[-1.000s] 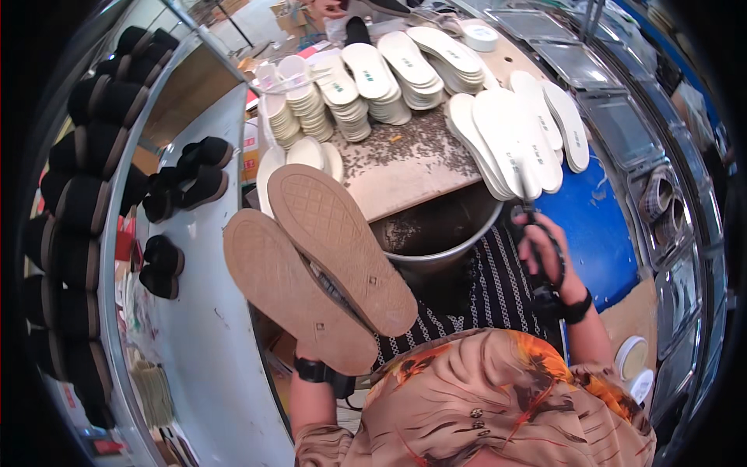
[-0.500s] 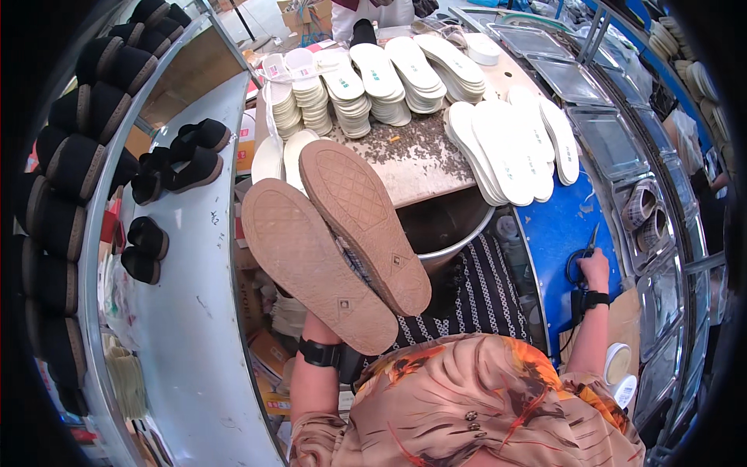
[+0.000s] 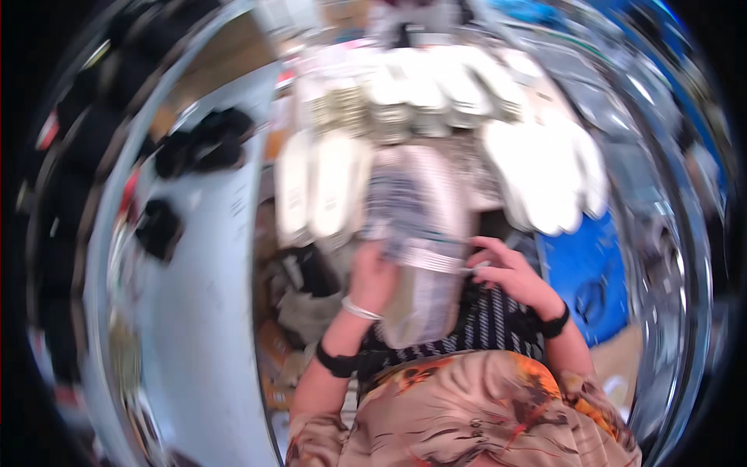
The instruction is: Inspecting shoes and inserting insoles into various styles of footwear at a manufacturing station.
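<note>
Whole frame is heavily motion-blurred, so most edges are smeared and fine detail is lost. Left hand (image 3: 373,272) is up against the left edge of a pale, elongated shoe piece (image 3: 420,233) held upright in front of the chest; fingers look wrapped around its side, but the fingertips are hidden behind it, so the exact grip is hard to read. Right hand (image 3: 510,272) is at the piece's right edge, fingers loosely curled and partly spread, touching or just beside it; something thin and light seems to sit between the fingers, too blurred to identify, so cannot tell whether that hand is holding anything. The piece itself shows smeared grey striping on top and a paler lower part; whether it is one sole or two stacked together cannot be told. Its lower end overlaps a black-and-white striped apron (image 3: 482,327). Dark band on each wrist, plus a light bracelet (image 3: 359,310) on the left one. Behind the piece, the speckled worktable (image 3: 482,167) is mostly covered. White soles (image 3: 545,179) lie at its right, more pale soles (image 3: 319,187) at its left, and stacks of them (image 3: 420,93) at the back, all blurred into blobs, count unreadable. Black shoe shapes (image 3: 202,144) sit on the white shelf (image 3: 202,311) at left, outlines only. Blue surface (image 3: 583,272) at right, partly cut off by the forearm.
</note>
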